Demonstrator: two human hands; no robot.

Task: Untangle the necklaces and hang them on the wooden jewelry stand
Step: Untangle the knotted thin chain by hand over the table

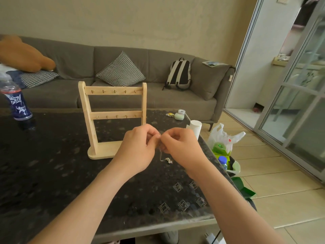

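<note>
left hand (139, 147) and right hand (177, 145), fingers clamped on one necklace chain (169, 160) trailing to the counter (52, 164), meet beside one wooden jewelry stand (112, 118) with two five-hook rails.

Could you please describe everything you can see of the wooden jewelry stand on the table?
The pale wooden jewelry stand stands upright on the dark speckled table. Two round-topped uprights rise from a flat base with rounded ends. They are joined by two crossbars, each carrying five small brass-coloured hooks. Every hook is bare; nothing hangs on the stand. The left hand covers the base's right end in this view, and whether it touches the stand is unclear.
</note>
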